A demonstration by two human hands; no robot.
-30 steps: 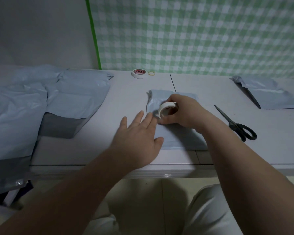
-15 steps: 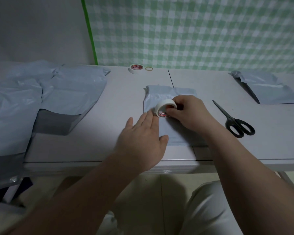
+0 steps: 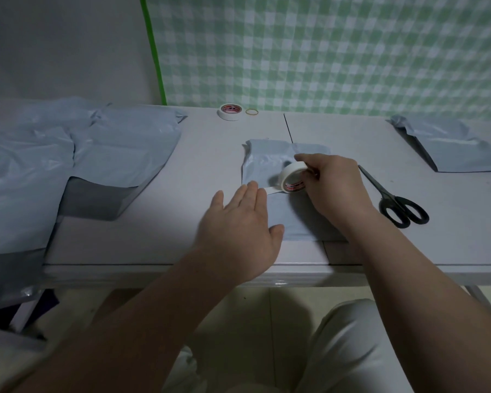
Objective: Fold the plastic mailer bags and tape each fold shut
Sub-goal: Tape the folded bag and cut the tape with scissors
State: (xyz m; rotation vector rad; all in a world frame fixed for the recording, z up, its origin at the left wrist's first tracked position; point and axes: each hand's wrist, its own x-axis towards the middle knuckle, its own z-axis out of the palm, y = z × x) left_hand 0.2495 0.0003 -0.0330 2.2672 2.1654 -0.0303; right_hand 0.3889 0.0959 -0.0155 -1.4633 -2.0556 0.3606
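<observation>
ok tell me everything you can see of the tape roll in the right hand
The tape roll is a white ring, papery-looking, with a red-and-white label inside its core. The right hand pinches it, tilted on edge, over the folded mailer bag. A short strip runs out leftward onto the bag, its end at the flat fingertips of the left hand.

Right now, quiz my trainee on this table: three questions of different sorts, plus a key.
1. True or false: the scissors lie to the right of the right hand.
2. What does the right hand hold? A) tape roll B) scissors C) nothing
3. Count the tape rolls in view.

Key: 1 true. 2 A. 3 two: the held one and the spare roll at the far edge.
</observation>
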